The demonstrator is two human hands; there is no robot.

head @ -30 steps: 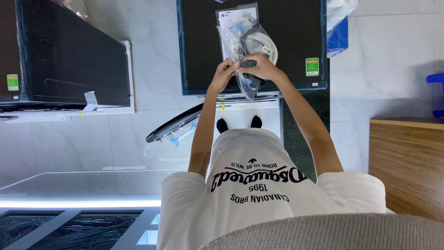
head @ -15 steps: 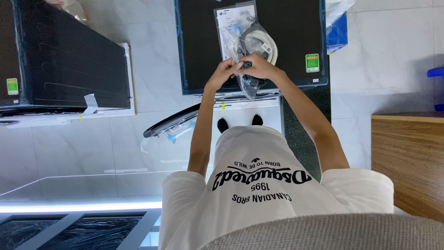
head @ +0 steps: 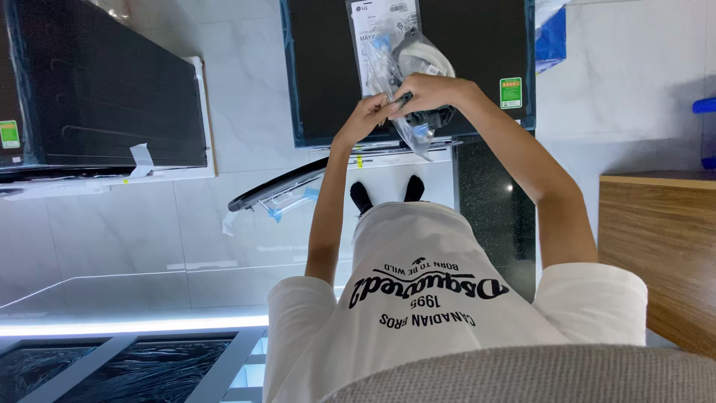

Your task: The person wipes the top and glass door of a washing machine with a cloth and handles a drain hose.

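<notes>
Gripping a clear plastic bag (head: 395,56) at its middle, both hands meet in front of the chest: the left hand (head: 367,116) pinches the crinkled film from one side, and the right hand (head: 426,93) is closed around it from the other. The bag is glossy and wrinkled, held up above a dark, flat-topped appliance (head: 328,75) wrapped in film with blue edge strips. Inside it lie a coiled pale grey hose (head: 426,56), a white printed sheet (head: 380,22) and some small blue-and-white parts, with a dark piece bunched under the right palm. A loose tail of film hangs below the hands. Below, pale marbled tiles (head: 246,97) cover the floor, and a wooden counter (head: 660,239) stands at right.
</notes>
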